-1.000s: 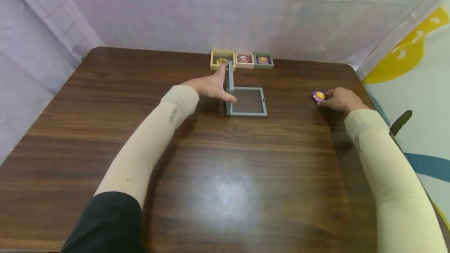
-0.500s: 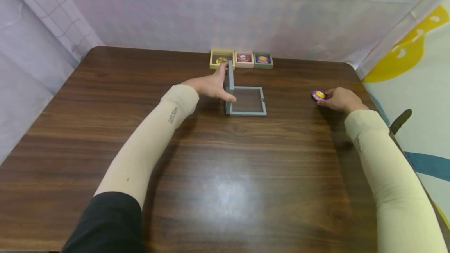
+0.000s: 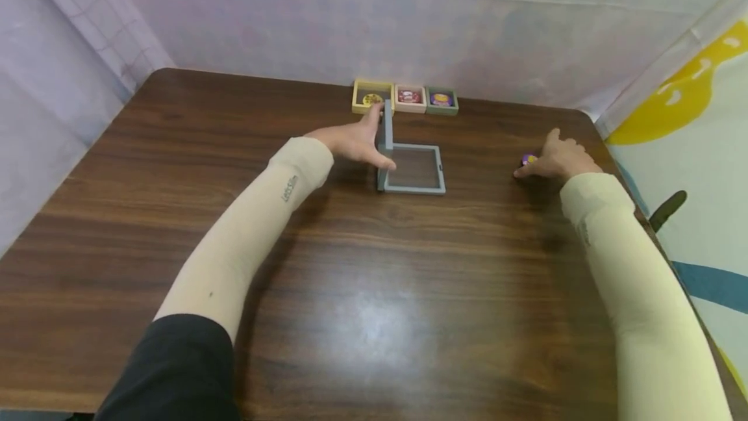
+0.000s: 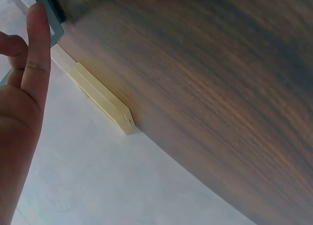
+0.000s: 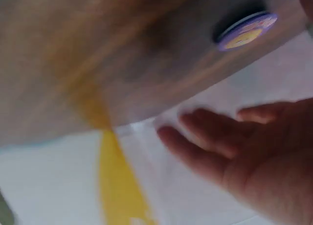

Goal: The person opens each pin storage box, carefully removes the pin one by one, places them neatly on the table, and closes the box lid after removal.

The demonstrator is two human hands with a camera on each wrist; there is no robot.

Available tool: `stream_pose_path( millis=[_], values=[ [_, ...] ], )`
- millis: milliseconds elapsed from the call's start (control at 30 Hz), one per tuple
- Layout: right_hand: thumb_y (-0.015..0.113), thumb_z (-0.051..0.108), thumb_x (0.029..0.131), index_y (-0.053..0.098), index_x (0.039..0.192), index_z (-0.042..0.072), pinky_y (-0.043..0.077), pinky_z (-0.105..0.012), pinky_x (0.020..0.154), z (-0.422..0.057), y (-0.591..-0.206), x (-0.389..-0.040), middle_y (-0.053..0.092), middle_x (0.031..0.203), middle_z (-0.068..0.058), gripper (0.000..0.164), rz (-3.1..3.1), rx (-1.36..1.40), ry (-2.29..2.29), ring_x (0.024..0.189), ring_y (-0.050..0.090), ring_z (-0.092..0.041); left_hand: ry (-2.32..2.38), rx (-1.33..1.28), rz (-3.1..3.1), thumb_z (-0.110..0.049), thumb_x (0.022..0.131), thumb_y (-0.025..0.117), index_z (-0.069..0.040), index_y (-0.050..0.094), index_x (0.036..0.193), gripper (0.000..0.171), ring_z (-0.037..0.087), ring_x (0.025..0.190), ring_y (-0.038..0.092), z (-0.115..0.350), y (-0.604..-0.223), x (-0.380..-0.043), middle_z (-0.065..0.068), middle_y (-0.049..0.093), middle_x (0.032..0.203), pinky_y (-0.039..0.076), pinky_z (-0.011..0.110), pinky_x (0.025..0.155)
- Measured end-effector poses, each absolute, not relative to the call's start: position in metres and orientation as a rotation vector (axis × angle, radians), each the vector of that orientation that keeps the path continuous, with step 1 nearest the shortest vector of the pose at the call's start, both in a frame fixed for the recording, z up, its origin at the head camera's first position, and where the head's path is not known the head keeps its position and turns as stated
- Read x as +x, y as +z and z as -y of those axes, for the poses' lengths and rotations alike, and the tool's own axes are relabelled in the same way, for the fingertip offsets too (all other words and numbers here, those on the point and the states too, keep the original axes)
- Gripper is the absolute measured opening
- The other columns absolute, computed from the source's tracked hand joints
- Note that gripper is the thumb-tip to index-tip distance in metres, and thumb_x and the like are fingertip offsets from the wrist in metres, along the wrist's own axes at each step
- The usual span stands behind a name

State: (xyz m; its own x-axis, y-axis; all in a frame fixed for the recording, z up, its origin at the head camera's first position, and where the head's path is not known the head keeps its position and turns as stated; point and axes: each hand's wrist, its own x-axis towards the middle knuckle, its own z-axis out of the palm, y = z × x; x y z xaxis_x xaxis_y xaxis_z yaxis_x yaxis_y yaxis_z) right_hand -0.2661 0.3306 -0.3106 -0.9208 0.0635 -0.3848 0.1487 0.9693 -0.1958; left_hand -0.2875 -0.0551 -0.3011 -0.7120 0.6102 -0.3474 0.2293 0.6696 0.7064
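Observation:
In the head view a grey hinged display frame (image 3: 416, 191) stands unfolded, one half flat on the table and the other upright. My left hand (image 3: 353, 140) holds the upright half, thumb at its near side and a finger near its far top corner. The left wrist view catches one straight finger against the grey edge (image 4: 56, 33). On the right lies a round purple-and-yellow badge (image 3: 528, 159), partly covered by my right hand (image 3: 562, 158). The right wrist view shows those fingers spread and apart from the badge (image 5: 248, 31).
Three small display frames line the table's back edge: yellow (image 3: 373, 82), pink (image 3: 410, 110) and green (image 3: 442, 111), each with a round badge inside. White cloth (image 3: 280, 25) hangs behind. The brown table (image 3: 374, 265) ends close beyond my right arm.
My right hand has let go of the badge and spread its fingers, shifting slightly over it. The left hand keeps its hold on the grey frame. The head view has tilted slightly.

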Motion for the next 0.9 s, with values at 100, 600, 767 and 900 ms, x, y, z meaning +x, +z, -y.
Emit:
stream_pose_path(
  millis=[100,600,767,900],
  values=[
    [0.068,0.063,0.073,-0.020,0.144,-0.005,0.019,-0.077,0.100,-0.305,-0.306,-0.271,0.001,0.143,-0.050,0.132,-2.793,0.134,-0.227,0.129,0.007,-0.066,0.881,0.649,-2.322,-0.047,0.076,0.075,-0.018,-0.032,0.142,0.129,0.026,0.147,-0.015,0.056,-0.311,-0.294,0.012,-0.032,0.154,0.004,0.043,0.122],
    [0.075,0.057,0.071,0.010,0.150,0.000,0.019,-0.060,0.116,-0.190,-0.322,-0.279,0.012,0.157,-0.026,0.117,-2.650,-0.647,-0.150,0.144,0.012,-0.045,0.889,0.657,-2.312,-0.054,0.072,0.075,-0.019,-0.034,0.142,0.134,0.027,0.147,-0.013,0.051,-0.319,-0.300,0.012,-0.031,0.155,0.007,0.045,0.122],
    [0.078,0.052,0.070,0.015,0.150,0.000,0.025,-0.058,0.114,-0.168,-0.325,-0.277,0.018,0.156,-0.025,0.114,-2.612,-0.677,-0.080,0.143,0.018,-0.042,0.889,0.637,-2.318,-0.053,0.072,0.075,-0.020,-0.034,0.142,0.133,0.027,0.147,-0.012,0.051,-0.318,-0.299,0.011,-0.029,0.156,0.009,0.045,0.122],
    [0.080,0.054,0.066,0.015,0.150,0.003,0.028,-0.057,0.113,-0.166,-0.322,-0.280,0.020,0.155,-0.024,0.118,-2.632,-0.650,-0.034,0.142,0.022,-0.040,0.908,0.628,-2.327,-0.050,0.073,0.075,-0.019,-0.033,0.142,0.132,0.028,0.148,-0.008,0.051,-0.317,-0.296,0.012,-0.027,0.156,0.010,0.046,0.122]
  ],
)
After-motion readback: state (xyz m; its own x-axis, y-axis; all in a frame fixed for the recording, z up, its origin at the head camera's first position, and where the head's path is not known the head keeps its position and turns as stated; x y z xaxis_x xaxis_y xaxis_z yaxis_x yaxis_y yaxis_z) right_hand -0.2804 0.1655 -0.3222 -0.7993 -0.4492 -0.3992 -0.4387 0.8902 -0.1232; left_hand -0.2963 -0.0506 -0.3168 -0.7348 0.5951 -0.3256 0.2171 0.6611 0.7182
